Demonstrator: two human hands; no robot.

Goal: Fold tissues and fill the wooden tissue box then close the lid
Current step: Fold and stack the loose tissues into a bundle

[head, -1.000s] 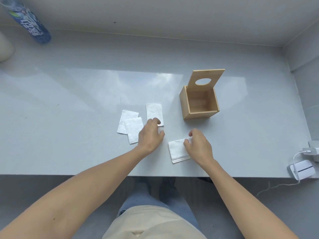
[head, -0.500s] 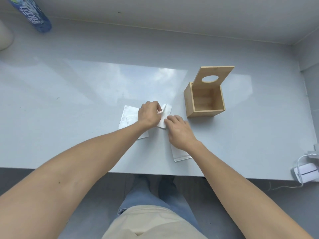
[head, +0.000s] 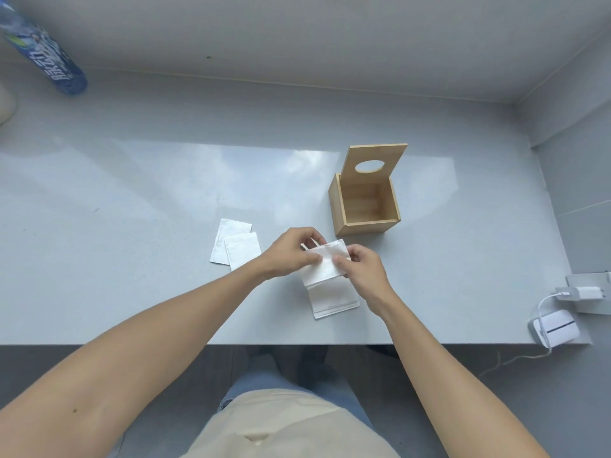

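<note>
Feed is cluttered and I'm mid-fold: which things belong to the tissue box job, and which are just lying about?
Job:
held tissue, in both hands
tissue stack under it
two folded tissues
wooden tissue box, empty
lid, open

Lying about:
blue bottle
white charger
white device, cabled
</note>
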